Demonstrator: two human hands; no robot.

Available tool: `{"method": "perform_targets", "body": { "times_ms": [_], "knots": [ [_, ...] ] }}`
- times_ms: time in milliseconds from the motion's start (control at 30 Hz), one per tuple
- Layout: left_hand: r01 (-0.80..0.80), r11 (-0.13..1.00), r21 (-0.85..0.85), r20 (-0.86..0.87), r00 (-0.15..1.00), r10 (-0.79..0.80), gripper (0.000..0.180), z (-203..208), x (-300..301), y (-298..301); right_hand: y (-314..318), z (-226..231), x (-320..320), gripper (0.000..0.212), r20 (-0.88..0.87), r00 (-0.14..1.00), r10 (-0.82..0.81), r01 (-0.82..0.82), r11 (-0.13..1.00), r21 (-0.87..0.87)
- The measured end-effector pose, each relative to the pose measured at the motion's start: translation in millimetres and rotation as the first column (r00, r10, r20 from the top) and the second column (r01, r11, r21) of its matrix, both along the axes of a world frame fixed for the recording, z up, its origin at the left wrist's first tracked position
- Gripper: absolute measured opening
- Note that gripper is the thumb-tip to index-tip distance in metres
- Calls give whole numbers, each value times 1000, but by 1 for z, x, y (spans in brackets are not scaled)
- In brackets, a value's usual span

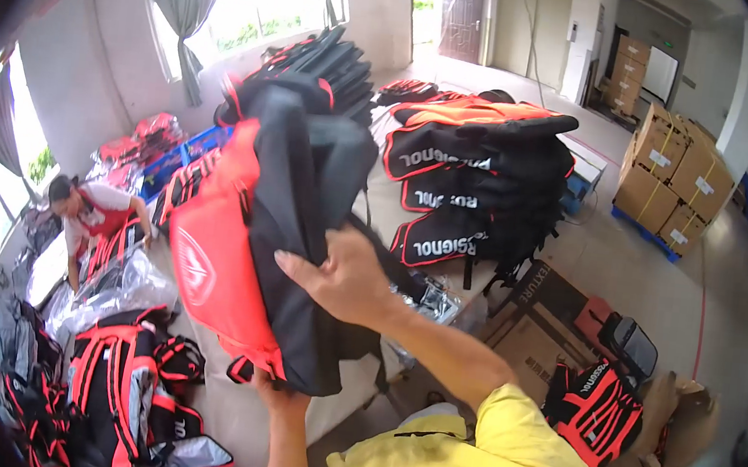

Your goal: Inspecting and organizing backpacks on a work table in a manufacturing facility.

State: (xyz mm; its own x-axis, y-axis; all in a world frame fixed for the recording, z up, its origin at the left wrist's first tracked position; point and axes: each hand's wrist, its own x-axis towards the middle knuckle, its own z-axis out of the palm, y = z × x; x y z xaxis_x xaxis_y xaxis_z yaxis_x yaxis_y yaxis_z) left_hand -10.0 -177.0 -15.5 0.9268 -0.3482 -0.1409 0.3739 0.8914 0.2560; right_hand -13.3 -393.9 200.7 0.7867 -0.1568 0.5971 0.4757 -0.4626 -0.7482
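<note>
A large black and red backpack (296, 198) is held up in front of me, tilted, its red panel with a pale emblem turned to the left. My left hand (282, 394) grips it from below at the bottom edge; part of that hand is hidden behind the fabric. My right hand (347, 276) is closed on the black side, thumb pointing left, and some of its fingers are out of sight. Behind the backpack, to the right, lies a stack of black bags with red trim (480, 181) and white lettering.
Several red and black backpacks (116, 389) lie at the lower left. A person (88, 217) works beyond them beside clear plastic wrapping (126, 294). To my right are an opened carton (522, 340) and another red-black bag (597, 412). Strapped boxes (676, 179) stand on a blue pallet.
</note>
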Motion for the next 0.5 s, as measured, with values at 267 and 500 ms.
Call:
{"method": "perform_targets", "body": {
  "times_ms": [267, 500],
  "knots": [
    [231, 973, 17, 694, 698, -178, 63, 249, 129, -181, -171, 223, -50, 46, 273, 859, -433, 413, 901, 131],
    [26, 843, 537, 704, 536, -466, 82, 281, 125, -309, -431, 300, 23, 55, 383, 831, -402, 149, 826, 544]
  ]
}}
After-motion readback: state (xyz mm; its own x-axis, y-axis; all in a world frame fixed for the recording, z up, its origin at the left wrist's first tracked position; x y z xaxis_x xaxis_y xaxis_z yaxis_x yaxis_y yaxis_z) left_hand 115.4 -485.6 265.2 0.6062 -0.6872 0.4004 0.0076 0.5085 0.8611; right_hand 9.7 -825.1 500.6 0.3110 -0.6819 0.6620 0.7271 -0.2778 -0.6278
